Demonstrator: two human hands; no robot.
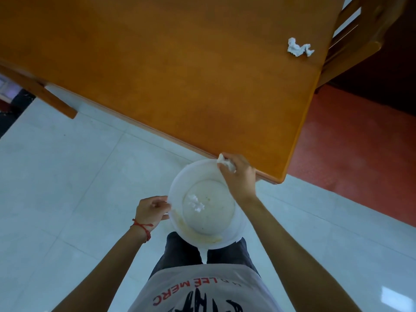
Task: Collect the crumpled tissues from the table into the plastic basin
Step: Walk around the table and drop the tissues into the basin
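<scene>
A white plastic basin (180, 183) is held below the near edge of the orange wooden table (180, 75), above the floor. My left hand (153, 210) grips its left rim. My right hand (237, 174) is over the basin's far right rim, fingers closed on a crumpled white tissue (224, 162). Another crumpled tissue (195, 202) lies on the basin's bottom. A third crumpled tissue (299, 47) rests on the table near its far right edge.
A wooden chair (360, 37) stands against the table's right side. Another wooden piece (45, 95) juts out under the table at left. The floor is pale tile (67, 176), with red flooring (360, 154) at right.
</scene>
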